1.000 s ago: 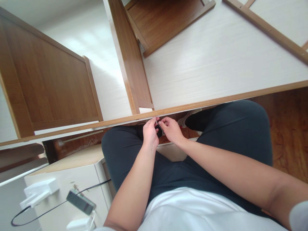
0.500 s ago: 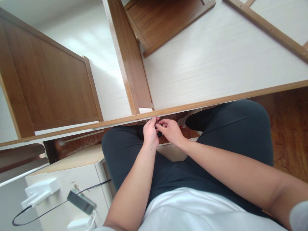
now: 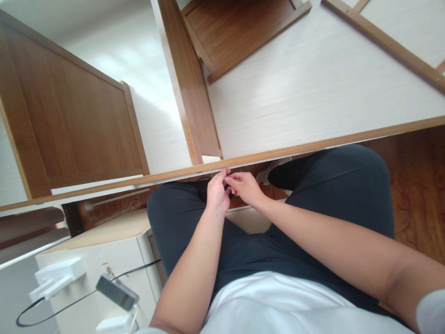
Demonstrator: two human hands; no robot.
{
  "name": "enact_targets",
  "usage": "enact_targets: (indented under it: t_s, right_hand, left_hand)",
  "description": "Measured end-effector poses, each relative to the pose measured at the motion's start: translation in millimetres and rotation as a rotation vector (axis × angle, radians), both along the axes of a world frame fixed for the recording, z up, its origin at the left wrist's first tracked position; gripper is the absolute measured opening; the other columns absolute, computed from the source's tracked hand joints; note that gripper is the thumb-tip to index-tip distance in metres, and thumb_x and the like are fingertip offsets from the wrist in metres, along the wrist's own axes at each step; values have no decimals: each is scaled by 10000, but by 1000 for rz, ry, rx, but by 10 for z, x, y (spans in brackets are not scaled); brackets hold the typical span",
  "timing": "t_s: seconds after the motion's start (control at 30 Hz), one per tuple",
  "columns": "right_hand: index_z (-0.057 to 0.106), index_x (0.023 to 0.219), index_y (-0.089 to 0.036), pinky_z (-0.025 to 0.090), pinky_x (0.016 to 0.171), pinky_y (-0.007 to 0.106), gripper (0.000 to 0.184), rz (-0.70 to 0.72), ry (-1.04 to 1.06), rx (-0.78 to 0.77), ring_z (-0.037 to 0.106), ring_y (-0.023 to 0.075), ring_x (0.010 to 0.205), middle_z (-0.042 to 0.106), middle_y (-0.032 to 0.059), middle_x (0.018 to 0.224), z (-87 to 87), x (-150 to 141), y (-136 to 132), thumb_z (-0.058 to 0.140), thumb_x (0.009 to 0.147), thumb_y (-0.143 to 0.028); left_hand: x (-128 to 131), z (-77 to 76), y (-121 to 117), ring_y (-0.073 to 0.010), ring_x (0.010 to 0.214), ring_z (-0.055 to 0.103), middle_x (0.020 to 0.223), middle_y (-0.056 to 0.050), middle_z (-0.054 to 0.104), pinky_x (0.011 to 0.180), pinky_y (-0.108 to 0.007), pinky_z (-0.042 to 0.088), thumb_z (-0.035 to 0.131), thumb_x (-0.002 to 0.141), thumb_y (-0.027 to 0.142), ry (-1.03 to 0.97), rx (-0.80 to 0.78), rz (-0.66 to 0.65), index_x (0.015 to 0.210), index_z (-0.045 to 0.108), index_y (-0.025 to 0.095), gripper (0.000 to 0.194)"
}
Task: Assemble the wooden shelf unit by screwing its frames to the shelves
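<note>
My left hand (image 3: 218, 191) and my right hand (image 3: 246, 187) meet above my lap, just below the wood-trimmed front edge (image 3: 264, 155) of the white tabletop. The fingers of both hands are closed, with the fingertips pressed together. Whatever lies between them is too small and too hidden to make out. My dark trousers (image 3: 333, 190) show on both sides of the hands, knees apart.
Brown framed wooden panels (image 3: 76, 106) stand on the white surface (image 3: 278, 102), one a narrow upright divider (image 3: 189, 88). At lower left, a pale cabinet (image 3: 104, 250) bears a small grey device (image 3: 116, 291), a white plug adapter (image 3: 59, 276) and a looping black cable (image 3: 86, 297).
The right fingertips have shifted slightly against the left ones. Both hands otherwise stay in the same place, still together.
</note>
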State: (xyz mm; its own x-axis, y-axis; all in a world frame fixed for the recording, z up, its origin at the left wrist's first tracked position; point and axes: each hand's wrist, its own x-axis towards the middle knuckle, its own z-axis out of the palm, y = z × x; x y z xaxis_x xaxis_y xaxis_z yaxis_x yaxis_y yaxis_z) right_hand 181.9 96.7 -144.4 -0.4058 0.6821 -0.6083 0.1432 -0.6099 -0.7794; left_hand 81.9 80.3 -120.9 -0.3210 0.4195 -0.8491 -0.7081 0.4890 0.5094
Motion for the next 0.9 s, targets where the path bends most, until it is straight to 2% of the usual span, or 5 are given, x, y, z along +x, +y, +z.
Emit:
enact_targets:
  t_s: [0.1, 0.2, 0.43, 0.7, 0.9]
  right_hand:
    - [686, 744, -160, 348, 476, 210, 330, -2, 19, -8, 467, 88, 473, 550, -21, 523, -20, -7, 4, 640, 861, -465]
    - [625, 684, -169, 322, 446, 204, 358, -21, 51, -61, 438, 75, 442, 541, -26, 517, -18, -24, 4, 636, 855, -483]
    - [561, 738, -182, 259, 383, 185, 365, -67, 213, -294, 399, 57, 403, 545, -47, 545, 73, -54, 19, 676, 811, -521]
    - [559, 821, -183, 270, 379, 176, 387, -84, 299, -420, 387, 59, 413, 540, -60, 550, 45, -58, 18, 728, 788, -530]
    - [565, 868, -186, 263, 391, 187, 364, -81, 340, -452, 347, 58, 387, 523, -74, 531, 43, -60, 16, 716, 822, -514]
  left_hand:
    - [2, 14, 5, -82, 462, 513, 755, -9, 654, 391, -234, 321, 871, 695, 395, -4, 5, -10, 836, 686, 145, 341]
    - [8, 16, 7, -84, 388, 459, 633, 23, 593, 369, -243, 306, 858, 704, 437, -12, 12, -40, 844, 673, 148, 371]
    - [22, 5, -4, -106, 306, 411, 433, 81, 445, 368, -228, 306, 816, 727, 548, -26, 9, -93, 893, 667, 161, 446]
    - [20, 10, -6, -142, 292, 428, 392, 79, 423, 342, -234, 301, 787, 715, 558, -4, -7, -122, 904, 674, 162, 453]
    - [8, -46, -16, -95, 303, 428, 443, 83, 460, 359, -214, 328, 794, 727, 555, -28, -54, -72, 956, 692, 152, 475]
